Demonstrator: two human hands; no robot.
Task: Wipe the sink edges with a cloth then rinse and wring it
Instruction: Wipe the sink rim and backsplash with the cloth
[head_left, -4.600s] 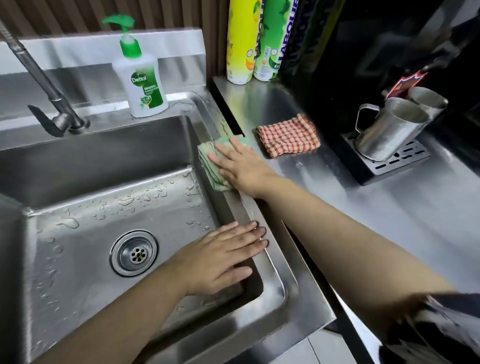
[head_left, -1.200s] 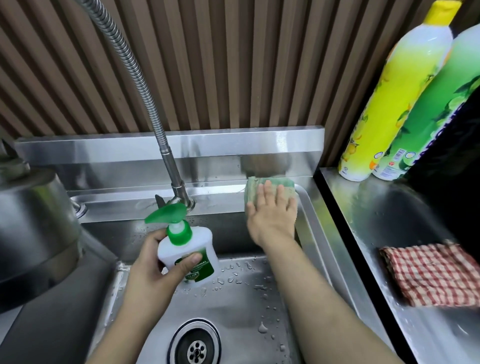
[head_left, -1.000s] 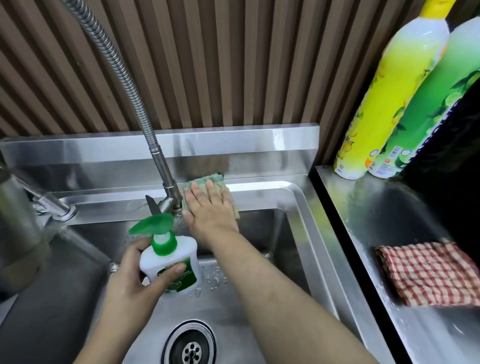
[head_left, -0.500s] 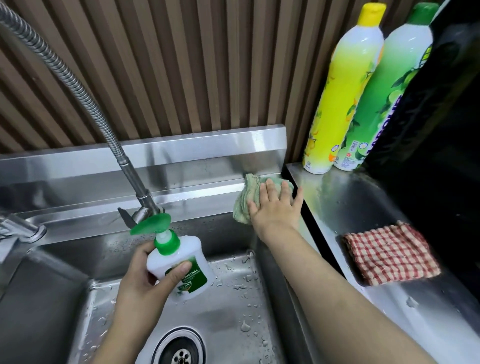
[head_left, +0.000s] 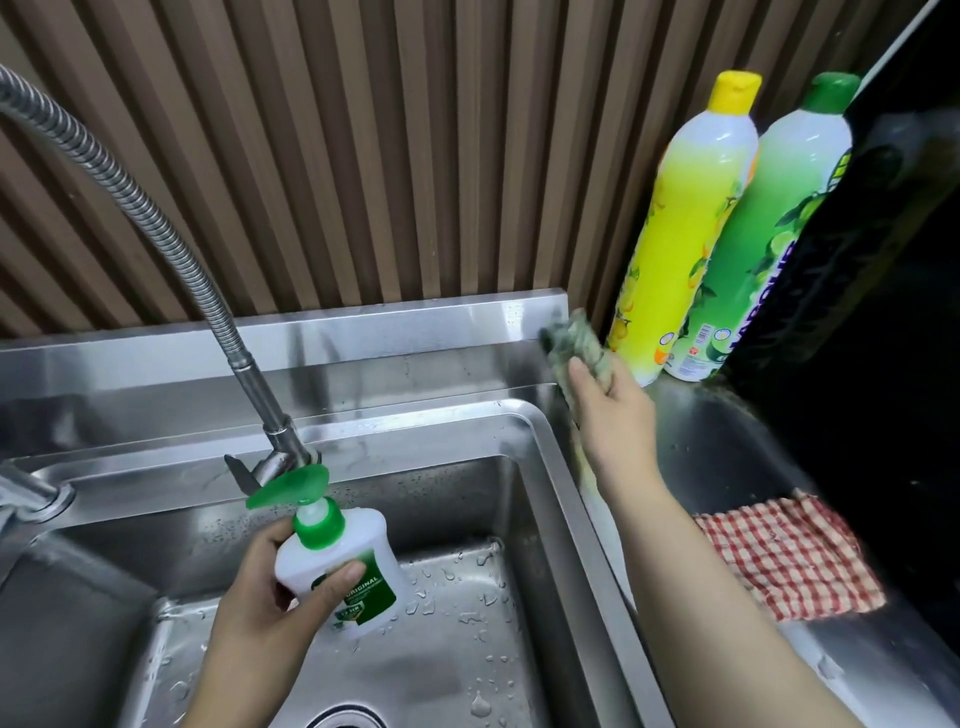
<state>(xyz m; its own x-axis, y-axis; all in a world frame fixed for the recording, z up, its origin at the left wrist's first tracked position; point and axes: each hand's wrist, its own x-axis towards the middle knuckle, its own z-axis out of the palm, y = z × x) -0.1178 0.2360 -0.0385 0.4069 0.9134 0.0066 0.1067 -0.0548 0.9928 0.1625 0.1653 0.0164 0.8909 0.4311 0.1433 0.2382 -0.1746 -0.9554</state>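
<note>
My right hand (head_left: 610, 410) grips the green cloth (head_left: 574, 338) at the back right corner of the steel sink (head_left: 535, 431), against the end of the raised back ledge. The cloth is bunched and blurred, lifted off the flat rim. My left hand (head_left: 260, 613) holds a white soap pump bottle (head_left: 337, 566) with a green top over the sink basin, in front of the tap base. Water drops dot the basin floor.
A flexible metal tap (head_left: 156, 228) arcs from the back rim to the upper left. A yellow bottle (head_left: 685, 228) and a green bottle (head_left: 769, 234) stand on the counter at right. A red checked cloth (head_left: 789, 556) lies on that counter. The drain (head_left: 348, 719) shows at the bottom edge.
My right hand wiped along the back rim to the tap and back right, and now has bunched the cloth and lifted it to the ledge's right end. My left hand keeps holding the soap bottle.
</note>
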